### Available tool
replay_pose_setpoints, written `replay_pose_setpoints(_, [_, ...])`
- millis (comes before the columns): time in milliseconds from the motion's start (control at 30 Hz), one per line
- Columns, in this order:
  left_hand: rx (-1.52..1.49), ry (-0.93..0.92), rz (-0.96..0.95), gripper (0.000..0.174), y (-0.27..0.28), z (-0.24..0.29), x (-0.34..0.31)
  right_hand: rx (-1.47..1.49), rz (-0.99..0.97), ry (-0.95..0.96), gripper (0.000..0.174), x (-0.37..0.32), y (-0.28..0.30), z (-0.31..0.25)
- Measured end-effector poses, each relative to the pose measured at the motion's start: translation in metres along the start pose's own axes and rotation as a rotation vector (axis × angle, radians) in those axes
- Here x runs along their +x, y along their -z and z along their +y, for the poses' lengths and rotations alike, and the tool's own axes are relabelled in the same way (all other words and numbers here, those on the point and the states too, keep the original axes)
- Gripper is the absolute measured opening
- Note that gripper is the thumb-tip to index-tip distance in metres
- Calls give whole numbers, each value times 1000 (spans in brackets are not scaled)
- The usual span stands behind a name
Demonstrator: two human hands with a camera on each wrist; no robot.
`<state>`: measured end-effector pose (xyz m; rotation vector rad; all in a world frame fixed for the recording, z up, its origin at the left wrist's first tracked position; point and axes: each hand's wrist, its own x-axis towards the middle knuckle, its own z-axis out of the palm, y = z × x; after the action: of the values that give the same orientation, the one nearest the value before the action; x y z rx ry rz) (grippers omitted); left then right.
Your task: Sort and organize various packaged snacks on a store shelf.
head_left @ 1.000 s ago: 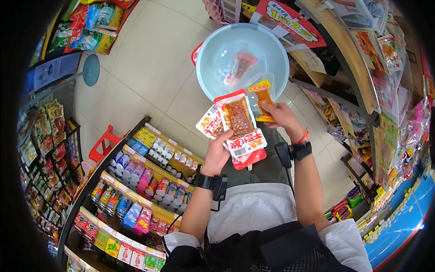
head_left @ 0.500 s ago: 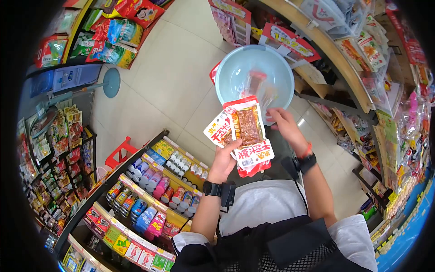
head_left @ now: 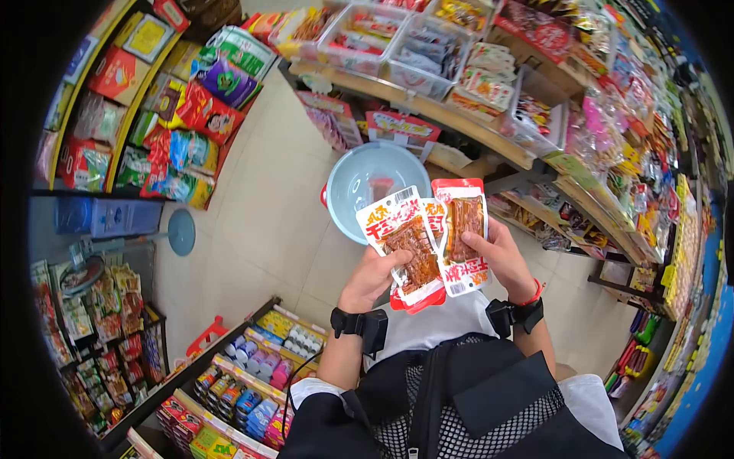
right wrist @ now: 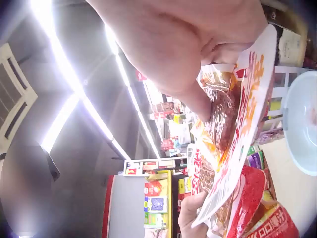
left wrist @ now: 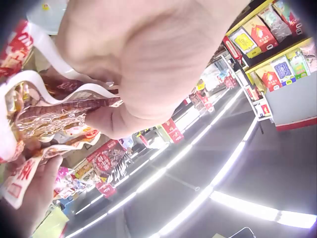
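Observation:
My left hand (head_left: pixel 370 278) grips a small fan of white-and-red snack packets (head_left: pixel 417 269), its thumb pressed on the brown food showing through the front one's clear window. Another packet, red-topped (head_left: pixel 464 210), is pinched by my right hand (head_left: pixel 506 258) with the thumb on its front. The two hands are close together at chest height, and their packets overlap. Beyond them a light blue basin (head_left: pixel 353 177) stands low, with a red-ended packet (head_left: pixel 380 186) lying inside. In the right wrist view, the thumb presses a shiny clear window (right wrist: pixel 221 116).
A wooden shelf (head_left: pixel 489 138) with clear tubs of snacks runs across the front and right. Shelves with cans and boxes (head_left: pixel 252 382) stand at the lower left, near a red stool (head_left: pixel 206 336). Bagged goods (head_left: pixel 202 115) fill a rack at the upper left.
The yellow packet has left my right hand, which was empty half a second ago. It now holds the red-topped packet from the left hand's stack. The head view has tilted up towards the shelf.

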<state>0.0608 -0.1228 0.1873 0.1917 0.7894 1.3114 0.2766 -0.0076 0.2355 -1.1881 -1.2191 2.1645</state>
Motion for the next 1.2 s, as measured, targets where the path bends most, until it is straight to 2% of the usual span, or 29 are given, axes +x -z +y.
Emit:
replay_pose_setpoints(133, [57, -134, -94, 59, -33, -2, 5, -85, -114, 66, 37, -32, 14, -14])
replay_pose_setpoints(200, [123, -136, -152, 59, -47, -9, 14, -176, -133, 96, 37, -42, 19, -17])
replay_pose_setpoints(233, [163, -135, -183, 60, -53, -12, 21, -231, -79, 183, 36, -44, 21, -12])
replay_pose_setpoints(367, [264, -200, -135, 55, -98, -41, 43, -213, 8, 235, 38, -66, 61, -7])
replay_pose_setpoints(567, [291, -117, -195, 69, -177, -104, 67, -15, 253, 310, 35, -117, 151, 13])
replay_pose_setpoints(767, [204, -38, -241, 59, -236, -169, 84, 179, 339, 336, 36, -184, 230, 6])
replay_pose_setpoints(800, [218, -26, -240, 58, -243, -179, 86, 197, 336, 299, 40, -195, 242, 5])
replay_pose_setpoints(933, [231, 12, -240, 53, -270, -201, 93, 287, 338, 342, 46, -225, 283, 17])
replay_pose_setpoints(1033, [265, 37, -232, 51, -284, -213, 104, 386, 396, 370, 46, -246, 302, 22])
replay_pose_setpoints(1200, [228, -32, -152, 40, -311, -239, 116, 339, 406, 400, 53, -260, 319, 28])
